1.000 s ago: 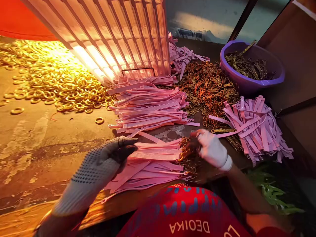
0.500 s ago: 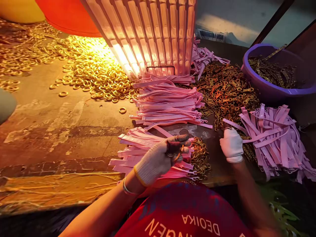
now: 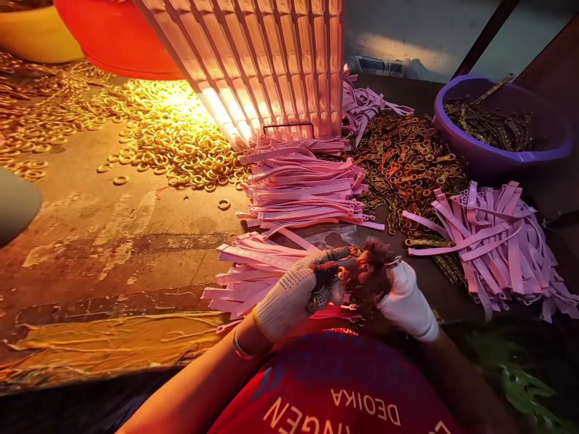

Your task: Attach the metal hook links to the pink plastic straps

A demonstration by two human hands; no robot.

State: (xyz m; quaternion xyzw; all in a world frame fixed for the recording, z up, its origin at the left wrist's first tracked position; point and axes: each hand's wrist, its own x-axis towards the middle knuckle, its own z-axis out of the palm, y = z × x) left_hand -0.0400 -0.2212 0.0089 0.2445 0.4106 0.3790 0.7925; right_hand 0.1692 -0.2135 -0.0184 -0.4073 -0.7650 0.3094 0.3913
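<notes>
Both my hands wear white knit gloves with dark fingertips and meet close to my body over a stack of pink plastic straps (image 3: 253,271). My left hand (image 3: 301,292) is curled shut on a small metal piece that I cannot name. My right hand (image 3: 393,289) has its fingers pinched together against the left hand's fingertips, over a small heap of gold hooks (image 3: 362,295); what it grips is too small to make out.
A taller pile of pink straps (image 3: 303,193) lies ahead, with brass clasps (image 3: 407,163) to its right and loose pink straps (image 3: 497,241) beyond. Gold rings (image 3: 172,138) spread at left. A purple basin (image 3: 497,150) stands far right, a ribbed lit panel (image 3: 271,66) behind.
My right hand came back from the loose strap pile at right and now meets the left hand. The left hand stayed shut over the near strap stack.
</notes>
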